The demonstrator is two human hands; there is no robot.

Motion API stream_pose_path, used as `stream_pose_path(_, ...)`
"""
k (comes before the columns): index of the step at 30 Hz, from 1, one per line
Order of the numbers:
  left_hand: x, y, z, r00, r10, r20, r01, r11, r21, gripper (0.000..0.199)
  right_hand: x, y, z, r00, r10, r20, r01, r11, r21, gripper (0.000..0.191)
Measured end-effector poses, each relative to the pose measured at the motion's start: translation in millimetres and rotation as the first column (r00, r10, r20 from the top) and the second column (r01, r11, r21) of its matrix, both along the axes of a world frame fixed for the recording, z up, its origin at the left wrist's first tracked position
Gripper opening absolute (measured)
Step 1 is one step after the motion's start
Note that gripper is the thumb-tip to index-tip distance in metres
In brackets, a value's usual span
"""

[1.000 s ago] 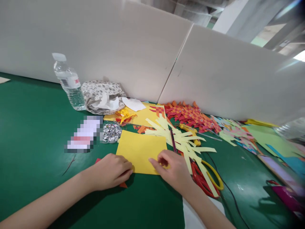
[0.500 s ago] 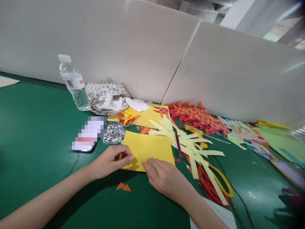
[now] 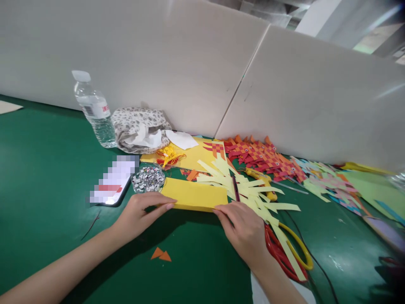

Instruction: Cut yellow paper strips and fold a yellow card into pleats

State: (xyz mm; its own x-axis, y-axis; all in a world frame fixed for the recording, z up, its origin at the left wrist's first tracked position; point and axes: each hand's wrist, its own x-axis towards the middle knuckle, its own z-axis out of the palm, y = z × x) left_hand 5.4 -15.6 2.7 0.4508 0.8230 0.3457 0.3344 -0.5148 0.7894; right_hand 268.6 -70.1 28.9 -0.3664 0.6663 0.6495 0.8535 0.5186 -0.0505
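A yellow sheet of paper (image 3: 196, 193) lies folded into a long strip shape, its folded edge towards me. My left hand (image 3: 142, 213) pinches the near left corner between thumb and fingers. At the near right corner, my right hand (image 3: 243, 228) grips the paper the same way. A bag of googly eyes (image 3: 148, 179) touches the area by the sheet's left end. Pale yellow paper strips (image 3: 253, 190) spread out just right of the sheet, with a dark pen (image 3: 236, 188) on them.
Behind stand a water bottle (image 3: 96, 112) and a patterned cloth bag (image 3: 139, 126). A phone (image 3: 114, 181) lies left, red-orange woven paper pieces (image 3: 262, 156) back right, red-and-yellow-handled scissors (image 3: 295, 245) right, orange scraps (image 3: 162, 254) in front.
The yellow sheet has gone from nearly flat to folded over, with its near edge raised further from me. My right hand has moved right, to the sheet's corner; my left hand has shifted slightly left.
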Motion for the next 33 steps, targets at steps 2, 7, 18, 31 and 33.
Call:
stream_pose_path(2,1.2,-0.7,1.1,0.997,0.075,0.025,-0.074,0.995,-0.064,0.016,2.9,-0.2,-0.5,0.999,0.003,-0.043,-0.001,1.0,0.03,0.007)
stream_pose_path(7,1.0,3.0,2.2,0.973,0.21,0.1,-0.188,0.963,-0.193,0.018,5.8,-4.8,-1.8,0.959,-0.05,-0.278,0.062,0.997,0.036,0.012)
stream_pose_path(18,0.1,7.9,2.9,0.941,0.289,0.177,-0.208,0.904,-0.373,0.024,17.8,9.9,-7.6,0.488,-0.471,-0.735,0.115,0.869,-0.481,0.03)
stream_pose_path(31,-4.0,12.7,-1.6,0.957,0.29,0.006,-0.288,0.953,-0.092,0.027,18.5,9.2,-11.4,0.525,-0.629,-0.574,0.03,0.687,-0.726,0.045)
stream_pose_path(33,-3.0,12.3,1.1,0.958,0.288,-0.005,-0.287,0.951,-0.112,0.027,18.6,8.4,-11.0,0.501,-0.623,-0.6,0.002,0.695,-0.719,0.044)
